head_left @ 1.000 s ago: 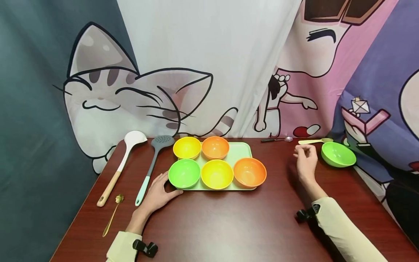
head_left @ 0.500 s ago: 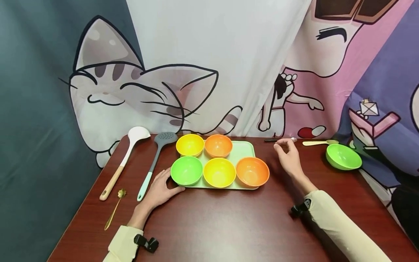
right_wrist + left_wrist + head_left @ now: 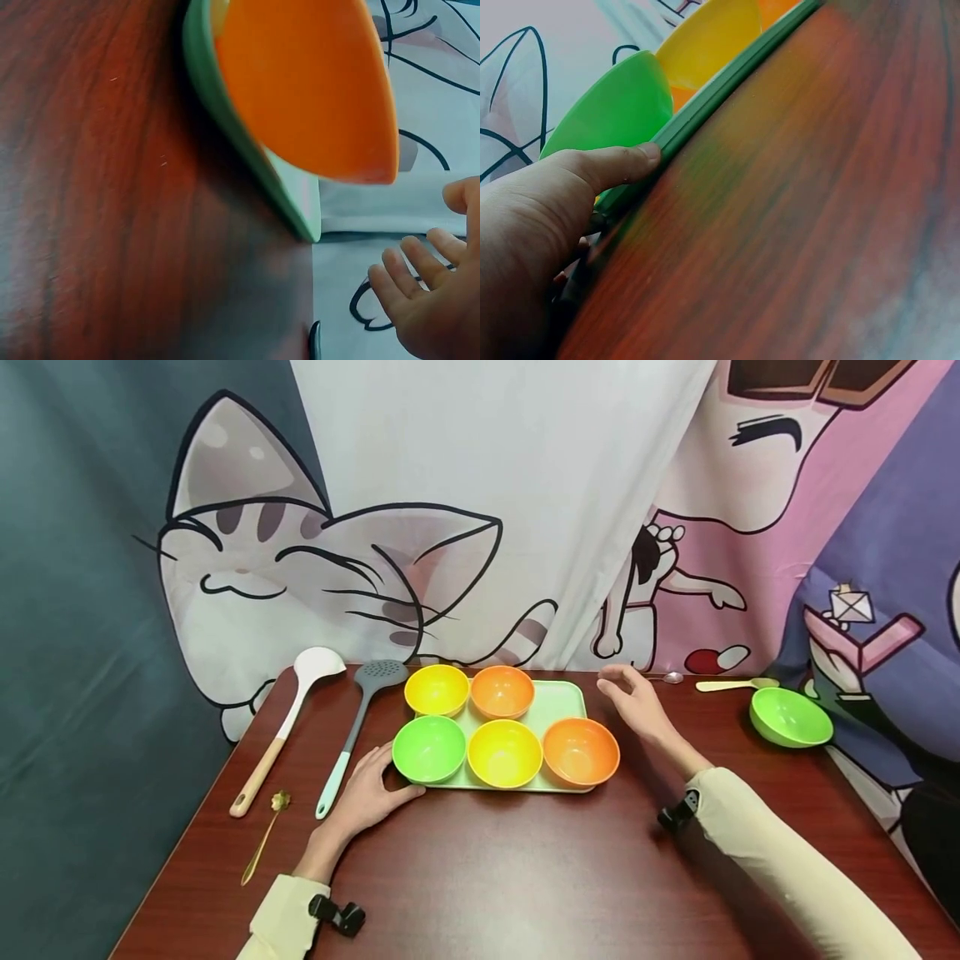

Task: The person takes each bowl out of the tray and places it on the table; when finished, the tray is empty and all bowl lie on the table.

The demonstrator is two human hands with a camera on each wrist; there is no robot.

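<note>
A pale green tray (image 3: 558,697) carries several bowls. My left hand (image 3: 366,796) grips its near left corner, next to a green bowl (image 3: 429,750); in the left wrist view the thumb (image 3: 626,163) lies along the tray's edge and the other fingers are mostly hidden. Beside that bowl stand a yellow bowl (image 3: 505,754) and an orange bowl (image 3: 581,753). Another yellow bowl (image 3: 437,692) and orange bowl (image 3: 502,692) are behind. Off the tray's right end, my right hand (image 3: 636,703) hovers with fingers spread and holds nothing, apart from the orange bowl in the right wrist view.
Left of the tray lie a white ladle (image 3: 295,697), a grey slotted turner (image 3: 367,693) and a small gold spoon (image 3: 264,839). At the back right are a metal spoon (image 3: 673,677), partly hidden, a yellow spoon (image 3: 731,685) and a green bowl (image 3: 791,718). A curtain (image 3: 480,585) hangs behind.
My right hand has moved left, from near the separate green bowl to the tray's right end, and its fingers have spread. My left hand stays at the tray's corner. The view has shifted slightly.
</note>
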